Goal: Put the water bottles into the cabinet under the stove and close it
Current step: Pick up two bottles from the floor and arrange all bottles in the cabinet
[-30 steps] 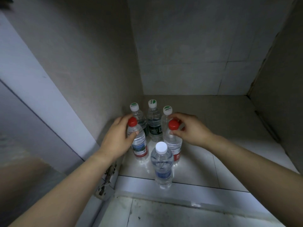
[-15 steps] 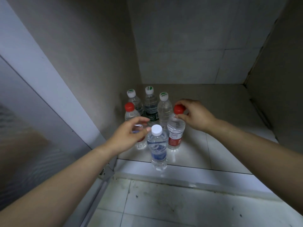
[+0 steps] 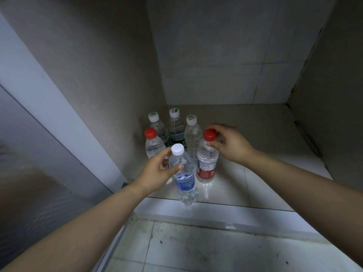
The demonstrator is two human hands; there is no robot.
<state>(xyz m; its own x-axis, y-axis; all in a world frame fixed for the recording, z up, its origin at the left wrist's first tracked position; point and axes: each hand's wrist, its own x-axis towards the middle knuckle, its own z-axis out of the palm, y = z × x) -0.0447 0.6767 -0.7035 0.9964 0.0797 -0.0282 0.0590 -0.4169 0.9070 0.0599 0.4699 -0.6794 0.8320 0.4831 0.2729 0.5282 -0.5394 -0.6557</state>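
Note:
Several water bottles stand upright inside the open cabinet, near its left wall. Three with white-and-green caps point(image 3: 174, 126) form the back row. In front of them are a red-capped bottle point(image 3: 152, 144) on the left and a red-capped, red-labelled bottle point(image 3: 207, 160) on the right. My right hand point(image 3: 227, 143) pinches the neck and cap of the red-labelled bottle. At the front edge stands a white-capped bottle with a blue label point(image 3: 183, 175); my left hand point(image 3: 159, 170) curls around its upper body, thumb on its shoulder.
The cabinet floor point(image 3: 255, 173) is pale tile, bare to the right of the bottles. The open cabinet door point(image 3: 39, 154) hangs at the left, with its hinge by my left wrist. A raised sill point(image 3: 216, 214) separates the cabinet from the dirty tiled kitchen floor below.
My left hand let go of the left red-capped bottle and moved right onto the white-capped front bottle. My right hand stayed on the red-labelled bottle. The camera pulled back.

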